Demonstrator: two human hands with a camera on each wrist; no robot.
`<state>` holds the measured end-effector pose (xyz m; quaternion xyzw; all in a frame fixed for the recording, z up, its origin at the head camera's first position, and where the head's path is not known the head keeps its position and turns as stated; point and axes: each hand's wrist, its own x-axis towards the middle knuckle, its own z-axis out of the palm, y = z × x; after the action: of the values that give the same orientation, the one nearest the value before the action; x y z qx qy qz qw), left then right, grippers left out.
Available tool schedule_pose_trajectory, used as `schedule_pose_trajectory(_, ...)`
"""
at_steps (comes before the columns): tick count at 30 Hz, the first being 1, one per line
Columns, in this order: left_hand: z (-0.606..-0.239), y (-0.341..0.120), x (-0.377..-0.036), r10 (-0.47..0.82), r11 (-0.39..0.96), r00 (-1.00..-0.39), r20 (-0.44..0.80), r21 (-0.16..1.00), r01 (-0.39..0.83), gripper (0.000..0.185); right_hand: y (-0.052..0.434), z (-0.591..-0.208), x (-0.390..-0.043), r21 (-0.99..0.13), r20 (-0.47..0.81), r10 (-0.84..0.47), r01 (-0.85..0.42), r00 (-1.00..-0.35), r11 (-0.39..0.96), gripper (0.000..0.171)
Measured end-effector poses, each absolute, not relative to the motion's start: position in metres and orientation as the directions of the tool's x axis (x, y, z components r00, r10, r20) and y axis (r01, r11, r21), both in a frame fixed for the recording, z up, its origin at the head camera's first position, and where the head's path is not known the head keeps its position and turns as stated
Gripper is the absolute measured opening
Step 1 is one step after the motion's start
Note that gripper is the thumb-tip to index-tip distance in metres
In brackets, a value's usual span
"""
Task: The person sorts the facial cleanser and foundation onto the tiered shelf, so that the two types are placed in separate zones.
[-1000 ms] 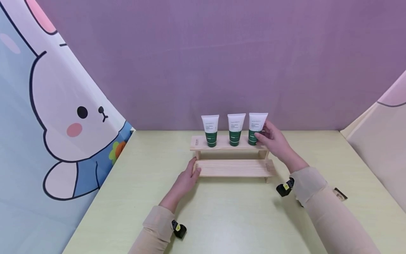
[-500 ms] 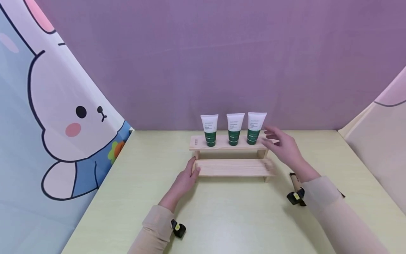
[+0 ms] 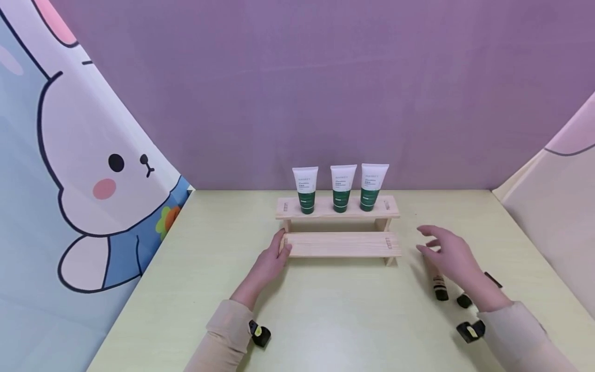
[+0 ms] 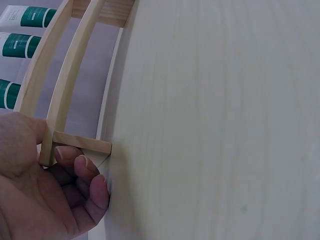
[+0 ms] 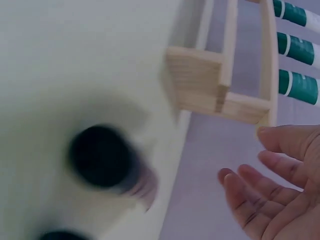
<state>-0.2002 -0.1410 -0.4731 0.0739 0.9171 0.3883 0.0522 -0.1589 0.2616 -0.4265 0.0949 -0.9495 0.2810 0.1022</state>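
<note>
My left hand (image 3: 268, 264) grips the left end of the lower tier of a two-tier wooden rack (image 3: 341, 245), thumb on top and fingers curled beneath, as the left wrist view also shows. Three white-and-green squeeze tubes (image 3: 341, 189) stand cap-down in a row on the upper tier. To the right of the rack my right hand (image 3: 452, 257) hovers with its fingers spread and nothing between them. Below it lies a brown tube with a black cap (image 3: 440, 292), its far part hidden by the hand. A second black cap (image 3: 464, 300) shows beside the right wrist.
The pale wooden table (image 3: 223, 217) ends at a purple backdrop (image 3: 297, 93). A rabbit-print cloth (image 3: 88, 170) hangs along the left side, and another pale cloth (image 3: 558, 196) on the right. A dark flat tube end (image 3: 493, 279) shows just past the right forearm.
My right hand has let go of the rightmost white-and-green tube and moved right and toward me, over the brown tube. The left hand keeps its grip on the rack.
</note>
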Motion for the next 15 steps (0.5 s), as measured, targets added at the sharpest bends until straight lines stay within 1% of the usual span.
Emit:
schedule_pose_trajectory(3,-0.473,-0.141,-0.2,0.172,0.688,-0.984,-0.039,0.72,0.091,0.055,0.269,-0.432,-0.15,-0.482,0.185,-0.124,-0.2,-0.975,0.853,0.044)
schedule_pose_trajectory(9,-0.473,-0.141,-0.2,0.17,0.688,-0.985,-0.042,0.72,0.088,0.056,0.279,-0.442,-0.137,-0.391,0.15,-0.109,-0.16,-0.983,0.906,0.044)
schedule_pose_trajectory(15,-0.473,-0.141,-0.2,0.175,0.688,-0.984,-0.038,0.719,0.094,0.055,0.283,-0.446,-0.127,-0.345,0.035,-0.053,-0.062,-0.998,0.937,0.056)
